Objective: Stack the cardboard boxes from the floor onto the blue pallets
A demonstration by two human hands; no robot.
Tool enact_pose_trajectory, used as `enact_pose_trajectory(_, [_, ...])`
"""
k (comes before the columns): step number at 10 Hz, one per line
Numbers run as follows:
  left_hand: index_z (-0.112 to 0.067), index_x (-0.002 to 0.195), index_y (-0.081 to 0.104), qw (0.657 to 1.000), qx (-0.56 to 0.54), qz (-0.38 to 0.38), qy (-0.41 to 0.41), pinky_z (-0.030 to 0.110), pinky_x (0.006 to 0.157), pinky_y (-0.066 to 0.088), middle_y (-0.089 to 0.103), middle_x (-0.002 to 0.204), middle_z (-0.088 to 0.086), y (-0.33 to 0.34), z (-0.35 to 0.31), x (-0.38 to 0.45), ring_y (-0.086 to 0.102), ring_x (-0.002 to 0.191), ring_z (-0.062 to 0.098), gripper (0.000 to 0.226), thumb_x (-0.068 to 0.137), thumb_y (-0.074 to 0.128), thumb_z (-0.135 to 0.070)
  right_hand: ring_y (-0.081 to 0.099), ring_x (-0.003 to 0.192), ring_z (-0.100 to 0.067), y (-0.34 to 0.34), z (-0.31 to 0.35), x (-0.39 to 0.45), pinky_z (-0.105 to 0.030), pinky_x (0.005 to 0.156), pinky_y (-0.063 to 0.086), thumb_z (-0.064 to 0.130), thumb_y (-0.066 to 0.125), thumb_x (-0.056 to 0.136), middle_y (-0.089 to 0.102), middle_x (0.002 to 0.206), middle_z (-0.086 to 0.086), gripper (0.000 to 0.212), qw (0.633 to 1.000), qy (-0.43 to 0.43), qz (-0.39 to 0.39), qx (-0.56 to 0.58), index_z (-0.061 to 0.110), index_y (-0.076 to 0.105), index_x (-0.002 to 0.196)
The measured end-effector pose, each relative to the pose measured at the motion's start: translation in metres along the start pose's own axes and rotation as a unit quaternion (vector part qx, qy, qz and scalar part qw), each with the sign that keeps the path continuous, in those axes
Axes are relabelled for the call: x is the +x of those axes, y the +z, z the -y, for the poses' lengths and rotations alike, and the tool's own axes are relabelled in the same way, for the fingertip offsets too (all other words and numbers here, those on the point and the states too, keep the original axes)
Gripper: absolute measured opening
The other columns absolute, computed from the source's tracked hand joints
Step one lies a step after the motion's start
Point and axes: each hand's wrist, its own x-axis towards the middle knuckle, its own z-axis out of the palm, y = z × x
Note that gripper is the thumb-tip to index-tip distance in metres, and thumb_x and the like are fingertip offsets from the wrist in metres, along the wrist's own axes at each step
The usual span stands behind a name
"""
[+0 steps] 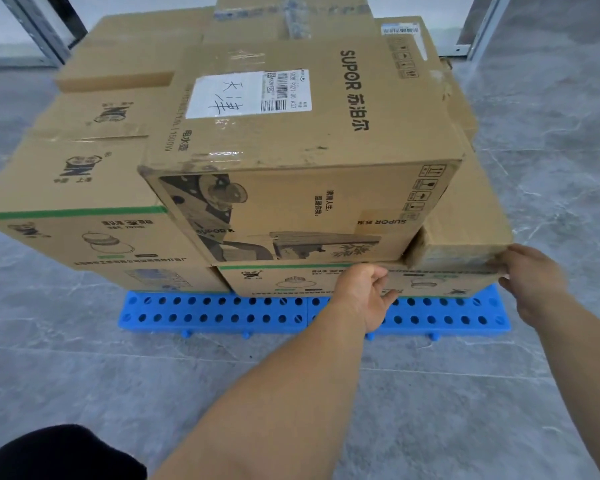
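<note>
Several cardboard boxes are stacked on the blue pallet [222, 311], whose perforated front strip shows below them. A large SUPOR box [291, 133] with a white label lies on top at the front. Under it sits a flat box with a green stripe [291, 280]. My left hand [364, 292] hovers in front of that flat box, fingers loosely curled, holding nothing. A plain smaller box [465, 220] sits at the right, and my right hand [530, 275] presses against its lower front corner.
Another green-striped box [73, 202] fills the stack's left side, with more boxes behind. Grey marbled floor tiles [84, 375] surround the pallet. Metal frame legs [42, 26] stand at the back left and back right. A dark shape [59, 455] shows at the bottom left.
</note>
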Motion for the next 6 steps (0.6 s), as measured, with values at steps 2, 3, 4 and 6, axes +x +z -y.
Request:
enact_pose_trajectory(2, [-0.008, 0.142, 0.028, 1.000, 0.017, -0.002, -0.003, 0.047, 0.108, 0.034, 0.037, 0.145, 0.010, -0.003, -0.003, 0.000, 0.040, 0.131, 0.022, 0.058, 0.088, 0.039, 0.010, 0.047, 0.119, -0.026, 0.003, 0.006, -0.008, -0.041, 0.101, 0.040, 0.014, 0.054, 0.089, 0.052, 0.130, -0.009, 0.043, 1.000, 0.006, 0.011, -0.010, 0.013, 0.050, 0.132])
enact_pose_trajectory(3, [-0.005, 0.134, 0.039, 0.996, 0.087, -0.021, -0.008, 0.047, 0.107, 0.036, 0.053, 0.123, 0.009, -0.012, -0.007, -0.001, 0.048, 0.118, 0.021, 0.046, 0.090, 0.041, 0.006, 0.046, 0.120, -0.031, 0.003, 0.007, -0.013, -0.040, 0.090, 0.038, 0.019, 0.055, 0.089, 0.049, 0.134, -0.012, 0.049, 0.999, -0.001, 0.002, -0.049, 0.013, 0.045, 0.136])
enact_pose_trajectory(4, [-0.007, 0.098, 0.052, 0.973, 0.222, -0.062, -0.024, 0.040, 0.099, 0.044, 0.049, 0.101, 0.005, -0.029, -0.017, -0.004, 0.050, 0.110, 0.019, 0.013, 0.091, 0.044, 0.001, 0.045, 0.123, -0.034, 0.004, 0.008, -0.022, -0.040, 0.087, 0.037, 0.024, 0.053, 0.090, 0.045, 0.139, -0.012, 0.056, 0.994, -0.005, -0.031, -0.101, 0.012, 0.036, 0.142])
enact_pose_trajectory(6, [-0.013, 0.131, 0.043, 0.900, 0.418, -0.127, -0.012, 0.033, 0.080, 0.047, 0.051, 0.100, 0.007, -0.062, -0.038, -0.020, 0.049, 0.085, 0.015, 0.039, 0.093, 0.045, -0.015, 0.055, 0.098, -0.033, 0.001, 0.025, -0.052, -0.038, 0.075, 0.042, 0.022, 0.048, 0.092, 0.054, 0.127, -0.017, 0.049, 0.974, 0.018, -0.143, -0.177, 0.011, 0.041, 0.138])
